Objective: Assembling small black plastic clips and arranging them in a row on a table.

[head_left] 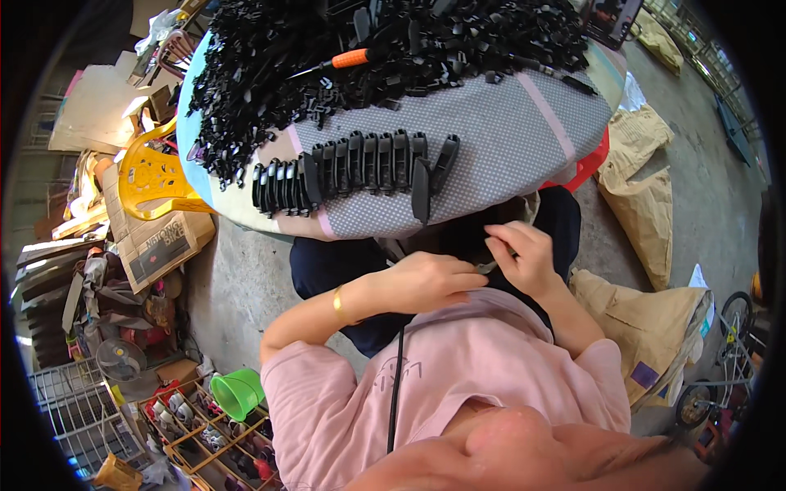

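Note:
Over my lap, just below the table's near edge, my left hand (438,280) is closed with its fingers curled and pointing right. Close beside it, my right hand (528,258) has its thumb and fingers bent together. What either hand grips, if anything, is too small or hidden to make out. On the table (508,123) above them stands a row of slim black plastic parts (372,164). Two more of the black parts (421,190) lie at the row's right end, one of them near the table's edge.
A big heap of black plastic pieces (270,74) covers the table's far side. On it lies an orange-handled screwdriver (350,58). A phone (612,23) stands far right. Around the table are a yellow chair (151,176), cardboard box (168,245), brown sacks (643,196) and green bucket (237,394).

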`<state>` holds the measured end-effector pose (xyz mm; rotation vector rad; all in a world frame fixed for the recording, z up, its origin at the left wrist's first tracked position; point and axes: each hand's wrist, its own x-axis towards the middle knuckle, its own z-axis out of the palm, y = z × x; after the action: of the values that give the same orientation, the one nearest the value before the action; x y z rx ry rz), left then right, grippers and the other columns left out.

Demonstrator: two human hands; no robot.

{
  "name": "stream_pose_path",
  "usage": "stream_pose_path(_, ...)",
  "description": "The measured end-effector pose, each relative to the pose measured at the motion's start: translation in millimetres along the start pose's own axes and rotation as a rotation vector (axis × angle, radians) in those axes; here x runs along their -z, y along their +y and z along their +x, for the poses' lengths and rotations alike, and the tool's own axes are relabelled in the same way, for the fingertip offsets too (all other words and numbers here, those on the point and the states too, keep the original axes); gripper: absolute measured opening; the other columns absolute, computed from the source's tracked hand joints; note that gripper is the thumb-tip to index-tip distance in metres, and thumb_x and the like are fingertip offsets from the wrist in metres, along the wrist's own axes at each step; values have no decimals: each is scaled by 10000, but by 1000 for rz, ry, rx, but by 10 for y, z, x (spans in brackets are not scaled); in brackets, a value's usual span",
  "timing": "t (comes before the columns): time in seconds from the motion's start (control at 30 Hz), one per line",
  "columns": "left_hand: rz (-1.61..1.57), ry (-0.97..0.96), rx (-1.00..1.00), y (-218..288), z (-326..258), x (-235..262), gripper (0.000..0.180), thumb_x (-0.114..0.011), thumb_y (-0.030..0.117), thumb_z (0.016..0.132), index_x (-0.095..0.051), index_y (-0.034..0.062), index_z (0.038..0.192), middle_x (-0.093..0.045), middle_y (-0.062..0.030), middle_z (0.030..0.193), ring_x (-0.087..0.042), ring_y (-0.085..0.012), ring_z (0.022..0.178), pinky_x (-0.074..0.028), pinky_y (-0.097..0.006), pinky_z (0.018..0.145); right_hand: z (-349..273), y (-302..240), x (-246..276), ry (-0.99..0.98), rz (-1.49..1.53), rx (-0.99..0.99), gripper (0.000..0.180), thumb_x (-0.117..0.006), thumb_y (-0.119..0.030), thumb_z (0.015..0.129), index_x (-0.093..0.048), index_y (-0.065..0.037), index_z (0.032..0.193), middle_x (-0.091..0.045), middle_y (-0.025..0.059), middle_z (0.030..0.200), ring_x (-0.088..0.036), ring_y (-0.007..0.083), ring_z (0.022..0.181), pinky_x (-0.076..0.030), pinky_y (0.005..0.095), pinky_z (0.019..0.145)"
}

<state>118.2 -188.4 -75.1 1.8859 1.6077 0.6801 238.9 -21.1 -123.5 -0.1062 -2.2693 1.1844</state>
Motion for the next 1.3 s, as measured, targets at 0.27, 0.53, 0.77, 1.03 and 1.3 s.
stream_pose_path(0.27,968,820,817,-453,-513,877,524,-531,502,827,-571,89,1146,-515,-144,1194,-379,-368,1214,-169,-644,978,1110,-523,-268,-124,-321,351,697,-692,-485,672,-506,-99,1222,-416,172,1271,-316,408,1236,-277,625,918)
stream_pose_path(0.53,770,772,673,-504,-423,866,470,-630,449,765,-615,118,1097,-583,-104,1059,-511,-291,1025,-258,-572,954,1325,-438,-546,-327,-445,271,592,-677,-440,679,-564,-113,1159,-518,53,1200,-487,226,1096,-304,585,901)
stream_pose_path(0.77,615,788,449,-260,-183,641,431,-704,350,698,-628,93,1036,-560,-112,1002,-518,-285,953,-313,-460,942,852,-524,-186,-201,-380,210,486,-710,-297,663,-598,-93,1089,-545,52,1164,-491,216,1059,-267,548,950)
stream_pose_path(1.03,578,735,253,-80,-11,447,452,-723,310,645,-612,100,1030,-539,-110,1022,-514,-291,927,-377,-416,860,272,-299,-143,61,-405,327,466,-705,-314,684,-592,-80,1071,-512,115,1192,-489,285,1048,-311,467,961)
stream_pose_path(1.3,635,632,38,-19,133,-112,365,-687,274,699,-621,117,1021,-561,-65,1059,-535,-219,980,-327,-483,959,-248,108,-186,95,-216,141,460,-732,-112,658,-563,-30,1078,-480,197,1192,-486,372,1052,-421,433,886)
